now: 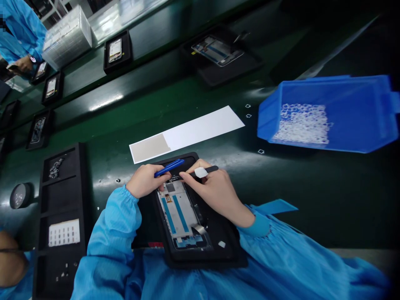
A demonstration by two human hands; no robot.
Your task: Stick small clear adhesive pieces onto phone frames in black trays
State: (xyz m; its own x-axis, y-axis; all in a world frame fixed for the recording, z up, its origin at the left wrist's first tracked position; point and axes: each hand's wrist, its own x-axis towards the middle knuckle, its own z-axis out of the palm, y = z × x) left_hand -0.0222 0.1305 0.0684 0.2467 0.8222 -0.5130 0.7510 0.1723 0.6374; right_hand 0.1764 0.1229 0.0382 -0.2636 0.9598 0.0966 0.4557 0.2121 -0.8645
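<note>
An opened phone (178, 212) with a metal frame and two blue strips lies in a black foam tray (225, 246) in front of me. My left hand (145, 179) is closed on a blue pen-like tool (170, 167), its fingertips at the phone's top edge. In my right hand (218, 187) is a slim black tool (212, 168), probably tweezers, its tip hidden by my fingers near the phone's top. A white patch (201, 172) shows beside that tool. On the tray's lower right rests a small white piece (221, 244).
A white strip (203, 127) lies beyond the tray. To the right, a blue bin (353, 121) holds many small white frames. At left stands a compartmented black tray (59, 198) with small parts and a round dish (20, 196). More phone trays (117, 52) line the far side, near a co-worker.
</note>
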